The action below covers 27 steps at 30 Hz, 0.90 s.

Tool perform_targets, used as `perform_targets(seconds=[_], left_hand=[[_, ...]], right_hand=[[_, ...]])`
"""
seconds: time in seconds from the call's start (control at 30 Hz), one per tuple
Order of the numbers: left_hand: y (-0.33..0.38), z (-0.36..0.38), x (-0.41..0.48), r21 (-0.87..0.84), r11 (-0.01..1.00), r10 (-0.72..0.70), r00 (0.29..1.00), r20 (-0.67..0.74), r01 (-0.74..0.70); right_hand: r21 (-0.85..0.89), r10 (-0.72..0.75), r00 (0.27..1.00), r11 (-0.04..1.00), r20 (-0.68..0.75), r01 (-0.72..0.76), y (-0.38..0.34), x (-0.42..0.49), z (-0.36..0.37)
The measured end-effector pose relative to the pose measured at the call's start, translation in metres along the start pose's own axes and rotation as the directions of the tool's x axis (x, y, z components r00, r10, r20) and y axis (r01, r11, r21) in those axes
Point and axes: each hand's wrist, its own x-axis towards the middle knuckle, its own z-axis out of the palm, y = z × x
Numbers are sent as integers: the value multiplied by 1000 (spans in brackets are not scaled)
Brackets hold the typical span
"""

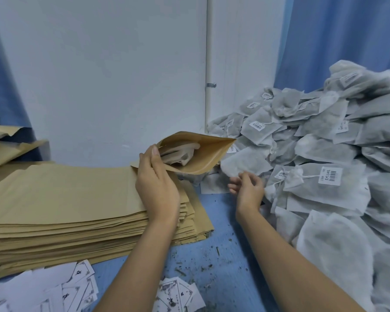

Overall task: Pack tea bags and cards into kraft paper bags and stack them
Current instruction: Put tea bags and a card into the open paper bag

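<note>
While the open paper bag [198, 154] stands gripped at its lip by my left hand [155, 183], above the stack of flat bags [65, 199] on the table's [223, 233] left side, my right hand [248, 188] pinches a tea bag [245, 163] by its corner: light, soft and limp, I judge, best lifted by an edge. Printed cards [79, 282] lie along the near edge.

Left hand [158, 185] holds kraft bag [204, 154]; right hand [249, 188] pinches tea bag [245, 161].

We take the open kraft bag [203, 152] as our mark. Packed tea bags [180, 154] sit inside it. A single tea bag [245, 162] lies just right of it, and the heap of tea bags [329, 140] farther right. The stack of flat bags [65, 199] lies left, the cards [79, 287] before it, the wall [99, 75] behind.
</note>
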Motion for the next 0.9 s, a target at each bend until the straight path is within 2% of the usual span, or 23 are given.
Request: perform_targets(seconds=[0.1,0.17,0.27,0.33,0.53,0.67,0.73,0.8,0.9], left_hand=[[-1,-1,1,3,1000,-1,1000,-7,1],[-2,-3,1,7,1000,8,1000,-5,-8],[-3,-3,1,5,1000,7,1000,-9,-7],[-5,-4,2,4,1000,7,1000,-10,-7],[-8,-5,6,-3,1000,15,999,-30,-15],[-9,-7,6,-7,1000,13,999,-33,-13],[-11,-7,7,-4,1000,12,999,-34,-12],[-11,-7,7,-7,1000,14,999,-38,-14],[-12,-7,10,-7,1000,3,999,-49,-4]], right_hand=[[-43,154,987,987,-37,-156,9,2,-1],[-143,223,970,961,-98,-235,15,6,-1],[-345,191,960,904,-204,-253,16,16,-1],[-407,145,967,886,-210,-221,15,21,0],[-531,10,997,846,-73,-47,17,18,2],[-460,78,993,888,94,-26,16,13,7],[-528,65,987,849,145,22,17,10,10],[-569,-17,973,809,229,148,18,9,14],[-642,-48,913,696,405,321,18,8,22]])
